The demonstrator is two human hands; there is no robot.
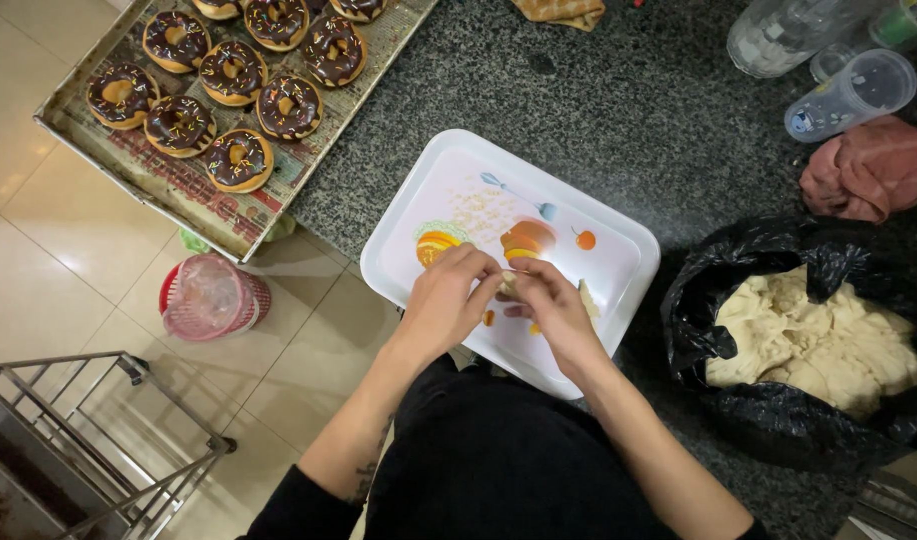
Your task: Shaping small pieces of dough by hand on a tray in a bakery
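A small pale dough piece (510, 285) is pinched between the left hand (445, 300) and the right hand (557, 312), both closed on it with fingertips together, just above the white tray (619, 235) on the dark speckled table (599, 110). The piece is judged soft, light, tacky and easily deformed; it is best taken at its edges with fingertips, not squeezed. The tray is printed with orange fruit pictures and a blue spoon. To the right, a black plastic bag (719, 300) is seen open, holding a large dough mass (819, 340). Upper left, a metal baking sheet (139, 165) carries chocolate-glazed doughnuts (234, 72) with sprinkles. Clear plastic cups (851, 95) and a reddish cloth (869, 165) are seen upper right.
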